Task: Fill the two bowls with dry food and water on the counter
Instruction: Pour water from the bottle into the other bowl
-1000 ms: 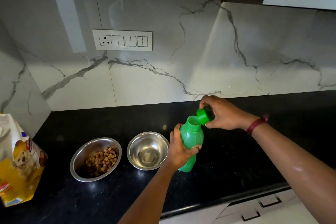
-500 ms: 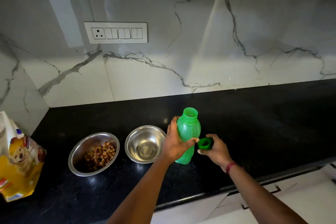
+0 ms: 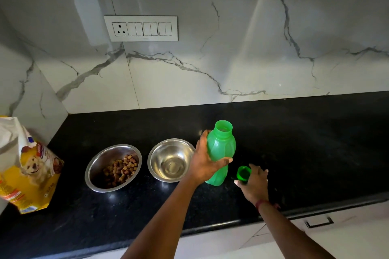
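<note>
- The single view comes from a wide-angle camera worn on the person's head, at the front edge of the black counter (image 3: 315, 132).
- It faces forward and down toward the marble wall (image 3: 210, 59) behind the counter; the switch plate (image 3: 140, 28) sits upper left.
- It is close: both forearms rise from the bottom edge, the left hand (image 3: 205, 164) gripping the green bottle (image 3: 221, 149) and the right hand (image 3: 254, 185) holding the cap (image 3: 243, 173) near mid-frame.
- The bowl of dry food (image 3: 101, 160) and the other bowl (image 3: 166, 149) lie just left of them, the food bag (image 3: 29, 166) at far left, a drawer front (image 3: 336, 237) at lower right.
</note>
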